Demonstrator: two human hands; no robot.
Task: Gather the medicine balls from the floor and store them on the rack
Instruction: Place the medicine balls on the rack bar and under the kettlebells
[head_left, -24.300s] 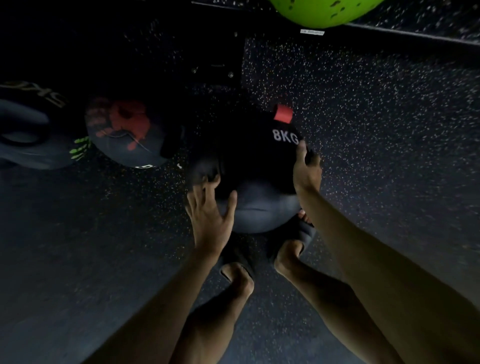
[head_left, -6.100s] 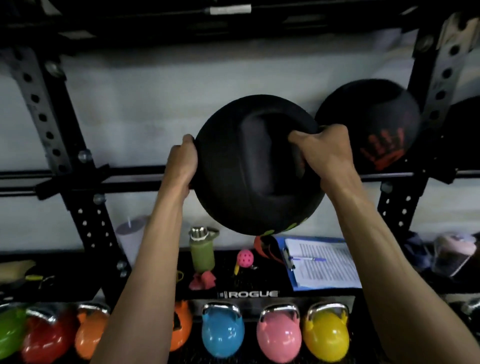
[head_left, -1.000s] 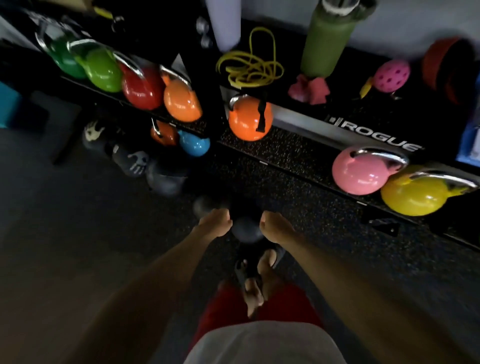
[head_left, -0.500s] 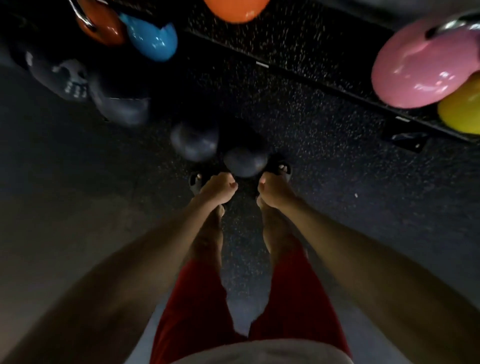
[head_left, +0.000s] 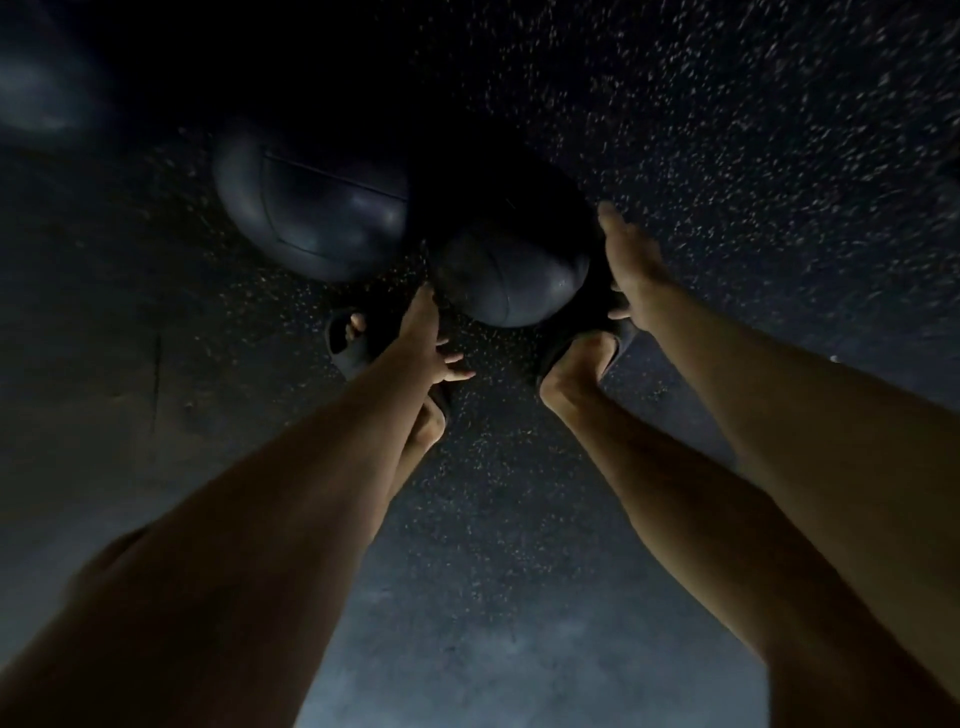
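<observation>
Dark ball (head_left: 514, 280); left hand (head_left: 431, 338), right hand (head_left: 628, 265) outstretched

Place: gym | Underfoot: you stand on black rubber flooring flecked white (head_left: 727, 156) | Equipment: dark seamed round medicine ball (head_left: 511, 280), second medicine ball (head_left: 317, 213) beside it.

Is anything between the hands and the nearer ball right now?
Nothing visible. The right hand is beside the nearer ball, the left hand at its lower left edge. A second ball sits close on its left, possibly crowding that hand.
</observation>
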